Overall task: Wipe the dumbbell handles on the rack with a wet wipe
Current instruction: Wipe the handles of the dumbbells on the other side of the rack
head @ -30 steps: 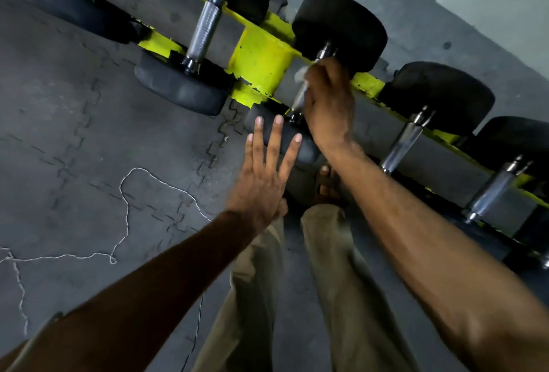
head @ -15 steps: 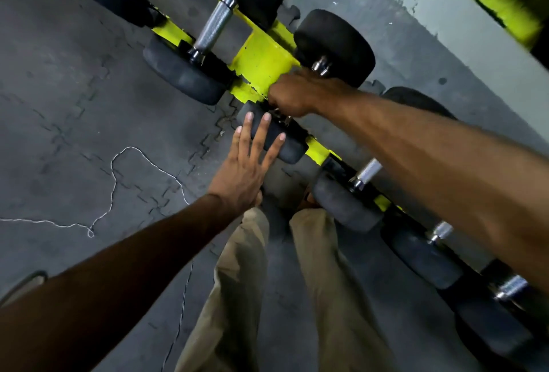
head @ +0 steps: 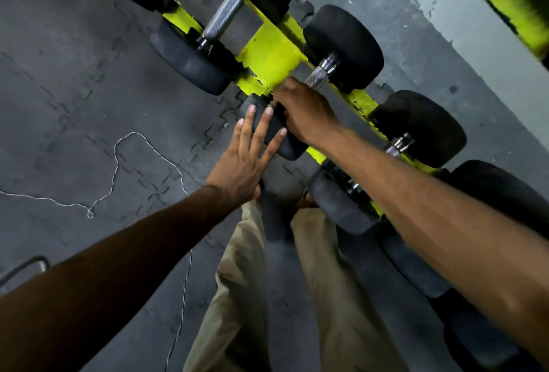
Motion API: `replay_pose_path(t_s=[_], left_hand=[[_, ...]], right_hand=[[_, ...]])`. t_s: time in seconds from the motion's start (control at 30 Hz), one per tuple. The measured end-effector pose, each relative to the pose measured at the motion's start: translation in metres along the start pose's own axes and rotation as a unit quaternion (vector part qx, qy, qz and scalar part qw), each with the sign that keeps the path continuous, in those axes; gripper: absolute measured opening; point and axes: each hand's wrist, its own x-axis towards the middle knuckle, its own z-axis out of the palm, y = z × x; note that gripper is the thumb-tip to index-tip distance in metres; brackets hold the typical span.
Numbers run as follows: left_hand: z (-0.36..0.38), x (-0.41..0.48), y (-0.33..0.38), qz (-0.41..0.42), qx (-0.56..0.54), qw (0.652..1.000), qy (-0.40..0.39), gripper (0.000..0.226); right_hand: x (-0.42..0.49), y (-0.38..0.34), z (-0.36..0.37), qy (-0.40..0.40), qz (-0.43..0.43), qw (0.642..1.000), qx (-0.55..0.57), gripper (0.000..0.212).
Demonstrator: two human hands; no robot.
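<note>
- Grey floor mats (head: pixel 74 74), yellow rack (head: pixel 269 56).
- Right hand (head: pixel 306 113) grips a dumbbell handle (head: pixel 318 76), hiding its lower part.
- Left hand (head: pixel 240 166), fingers (head: pixel 246 128) straight, touches the near head (head: pixel 288 150).

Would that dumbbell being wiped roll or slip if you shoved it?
Probably heavy: the dumbbell has thick black heads on a metal bar. Round heads might roll, though the yellow rack cradles it and the left hand rests on one. Its knurled handle likely resists slipping.
</note>
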Motion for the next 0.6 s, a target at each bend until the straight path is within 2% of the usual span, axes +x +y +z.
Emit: replay_pose_path(t_s=[0.1, 0.17, 0.23, 0.33, 0.4, 0.47, 0.53, 0.6], left_hand=[[0.000, 0.000, 0.001, -0.004, 0.002, 1.000, 0.001, 0.129], [0.000, 0.001, 0.000, -0.006, -0.008, 1.000, -0.002, 0.132], [-0.001, 0.001, 0.001, -0.005, -0.010, 1.000, -0.010, 0.136], [-0.001, 0.001, 0.001, -0.002, -0.009, 1.000, -0.016, 0.144], [0.001, 0.001, -0.001, 0.001, -0.014, 1.000, -0.015, 0.145], [0.002, 0.001, -0.001, 0.007, -0.020, 1.000, -0.017, 0.144], [0.002, -0.001, 0.000, 0.013, -0.027, 0.999, -0.020, 0.142], [-0.001, -0.002, 0.000, 0.014, -0.029, 0.999, -0.027, 0.144]], right_hand=[[-0.016, 0.001, 0.019, 0.112, 0.119, 0.982, 0.091, 0.005], [-0.018, 0.000, 0.034, 0.182, 0.205, 0.950, 0.153, 0.002], [-0.020, -0.001, 0.044, 0.244, 0.280, 0.903, 0.215, 0.009], [-0.016, 0.003, 0.045, 0.316, 0.298, 0.856, 0.280, 0.021], [-0.007, 0.008, 0.040, 0.354, 0.292, 0.847, 0.269, 0.021], [-0.003, 0.013, 0.039, 0.396, 0.306, 0.822, 0.271, 0.017], [-0.005, 0.014, 0.047, 0.402, 0.337, 0.790, 0.318, 0.015], [-0.007, 0.012, 0.056, 0.365, 0.383, 0.757, 0.382, 0.016]])
